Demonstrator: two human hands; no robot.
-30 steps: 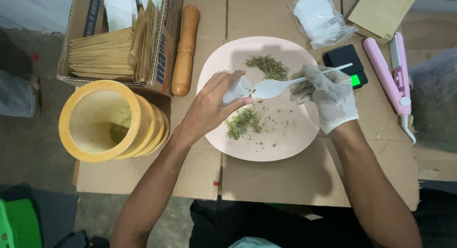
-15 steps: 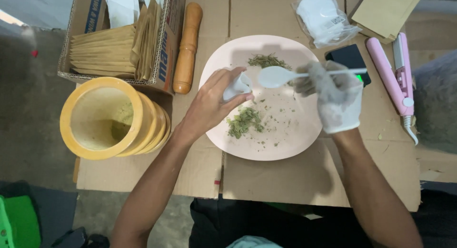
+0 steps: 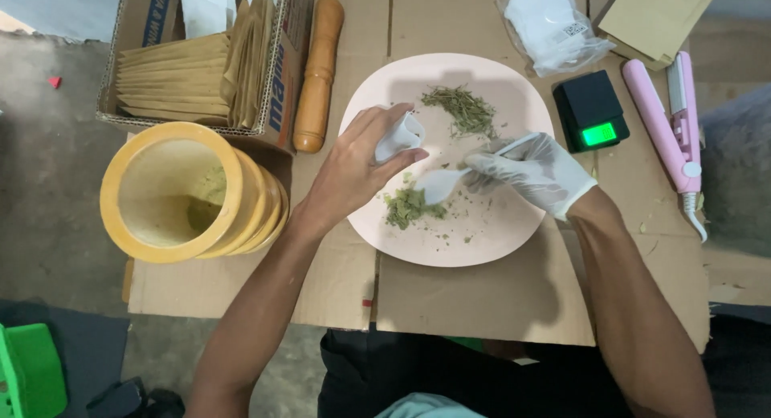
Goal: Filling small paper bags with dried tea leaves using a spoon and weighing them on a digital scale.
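A pale pink round plate (image 3: 498, 241) lies on flattened cardboard with two small heaps of dried green herb: one (image 3: 462, 109) at the far side, one (image 3: 408, 207) near my left wrist. My bare left hand (image 3: 353, 165) grips a small white pouch (image 3: 399, 135) above the plate's left part. My right hand (image 3: 536, 171), in a white glove, holds a white plastic spoon (image 3: 442, 183) with its bowl low by the nearer herb heap.
A yellow wooden mortar (image 3: 189, 193) lies tilted at left, a wooden pestle (image 3: 319, 73) beside a cardboard box of brown envelopes (image 3: 173, 77). A black pocket scale with a green display (image 3: 593, 113), a pink heat sealer (image 3: 666, 121) and a bag of white pouches (image 3: 550, 24) sit at right.
The spoon has come down from beside the pouch to the nearer herb heap. My left hand still holds the pouch in about the same place.
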